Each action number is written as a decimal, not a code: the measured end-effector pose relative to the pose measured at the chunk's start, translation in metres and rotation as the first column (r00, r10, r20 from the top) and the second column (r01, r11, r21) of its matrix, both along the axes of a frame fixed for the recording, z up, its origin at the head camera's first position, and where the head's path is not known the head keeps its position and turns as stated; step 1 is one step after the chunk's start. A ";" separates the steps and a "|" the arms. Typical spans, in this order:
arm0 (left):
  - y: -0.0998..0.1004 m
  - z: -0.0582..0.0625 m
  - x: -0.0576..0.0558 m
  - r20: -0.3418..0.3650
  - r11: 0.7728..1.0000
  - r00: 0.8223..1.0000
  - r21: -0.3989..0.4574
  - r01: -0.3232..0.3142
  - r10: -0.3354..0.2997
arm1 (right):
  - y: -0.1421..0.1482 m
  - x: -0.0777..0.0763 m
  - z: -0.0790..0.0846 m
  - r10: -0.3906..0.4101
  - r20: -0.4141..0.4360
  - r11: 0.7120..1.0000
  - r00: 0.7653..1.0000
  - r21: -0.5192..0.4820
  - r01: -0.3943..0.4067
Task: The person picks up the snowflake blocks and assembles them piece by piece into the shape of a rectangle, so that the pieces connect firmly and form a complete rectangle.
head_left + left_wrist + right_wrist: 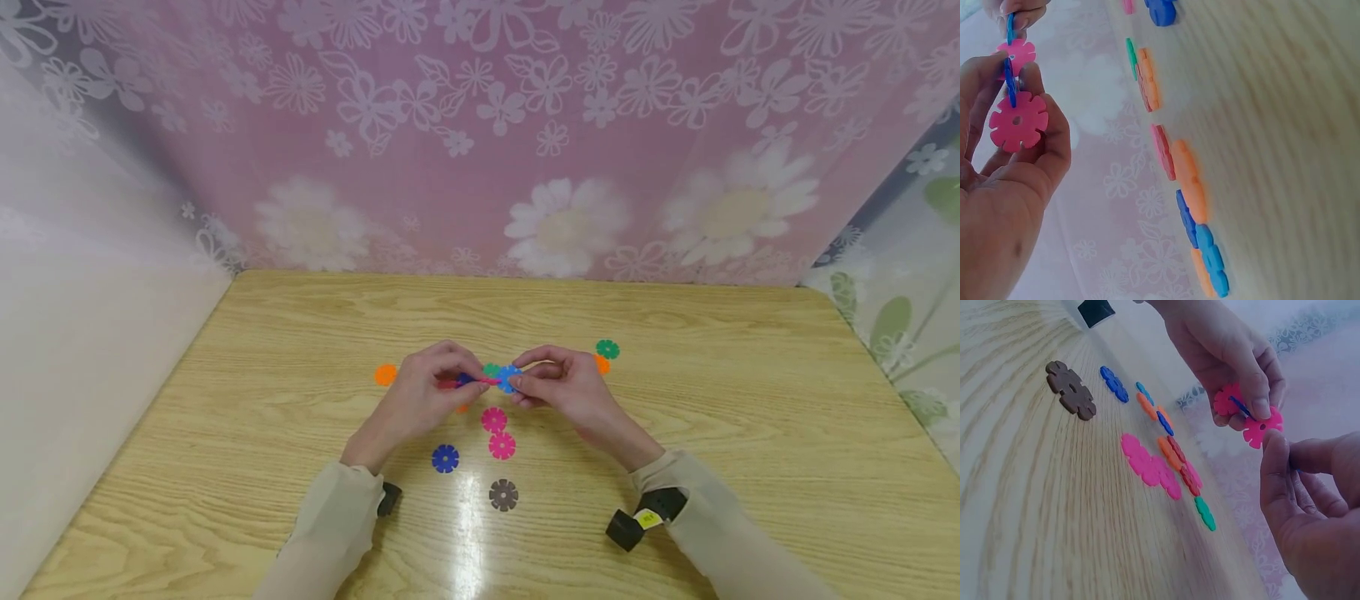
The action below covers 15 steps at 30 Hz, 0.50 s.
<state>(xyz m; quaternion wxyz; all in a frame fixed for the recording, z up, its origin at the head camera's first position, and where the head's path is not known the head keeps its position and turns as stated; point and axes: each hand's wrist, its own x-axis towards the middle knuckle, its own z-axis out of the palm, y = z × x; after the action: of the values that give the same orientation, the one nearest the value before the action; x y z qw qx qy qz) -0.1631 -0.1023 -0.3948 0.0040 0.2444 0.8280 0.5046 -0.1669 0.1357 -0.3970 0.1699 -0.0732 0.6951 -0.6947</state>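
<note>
My left hand (423, 387) pinches a short chain of notched plastic flower discs. In the left wrist view it runs from a pink disc (1019, 123) through a dark blue disc (1010, 81) to another pink disc (1022, 55), slotted at angles to one another. Opposite, my right hand (570, 387) pinches a light blue disc (507, 379) between thumb and fingers. That disc meets the edge of the end pink one, both hands close together above the table. In the right wrist view, the right fingers mostly hide the light blue disc.
Loose discs lie on the wooden table (300, 517): brown (503, 495), dark blue (446, 458), a pink pair (502, 446), orange (386, 375) at left, green (607, 349) at right. Several more lie behind the hands. A floral curtain (420, 158) hangs along the table's back edge.
</note>
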 end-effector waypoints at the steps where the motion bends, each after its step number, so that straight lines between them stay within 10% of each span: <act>1: 0.000 0.000 0.000 -0.005 1.000 1.000 0.002 -0.001 0.001 | -0.001 0.000 0.000 -0.005 0.006 1.000 1.000 -0.004 0.005; 15: 0.001 -0.001 -0.001 0.000 1.000 1.000 -0.005 -0.001 0.001 | -0.012 0.000 -0.002 -0.050 0.038 0.999 0.998 -0.019 0.050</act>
<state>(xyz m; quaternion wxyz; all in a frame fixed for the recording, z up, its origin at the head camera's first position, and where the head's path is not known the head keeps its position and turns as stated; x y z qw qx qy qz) -0.1644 -0.1017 -0.3955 0.0044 0.2438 0.8294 0.5027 -0.1669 0.1237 -0.3993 0.1648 -0.0444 0.6863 -0.7070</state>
